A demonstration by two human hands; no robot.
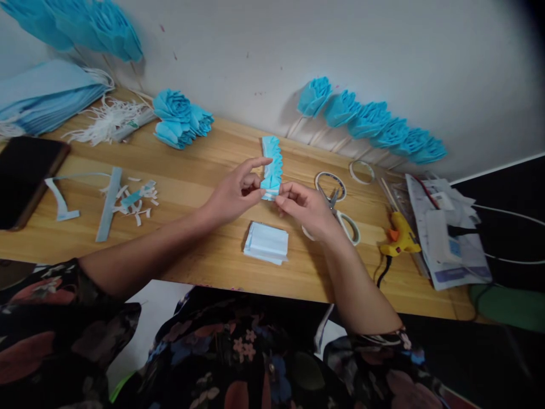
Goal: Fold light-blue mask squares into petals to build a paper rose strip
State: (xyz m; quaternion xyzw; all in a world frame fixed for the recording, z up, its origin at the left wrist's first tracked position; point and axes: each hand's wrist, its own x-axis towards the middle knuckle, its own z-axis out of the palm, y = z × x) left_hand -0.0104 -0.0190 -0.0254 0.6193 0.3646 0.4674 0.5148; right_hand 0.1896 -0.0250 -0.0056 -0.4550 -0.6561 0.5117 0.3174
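Note:
A pleated bright blue strip of mask fabric (273, 153) stands out from between my hands, ruffled along its right edge. My left hand (232, 193) grips its lower left side, thumb near the bottom and index finger stretched across the strip. At the lower right corner, my right hand (304, 207) pinches the strip between thumb and fingers. Just below the hands lies a small stack of pale blue fabric pieces (266, 243). Scissors (334, 199) rest beside my right hand, their handles partly hidden by it, with a roll of tape (318, 180) under the blades.
Blue fabric roses (368, 119) on sticks lean on the wall; more roses (179, 116) lie back left. A yellow glue gun (402, 236) sits right. Left are a phone (29, 182), stacked masks (46, 94), white ear loops (106, 119) and fabric scraps (136, 199).

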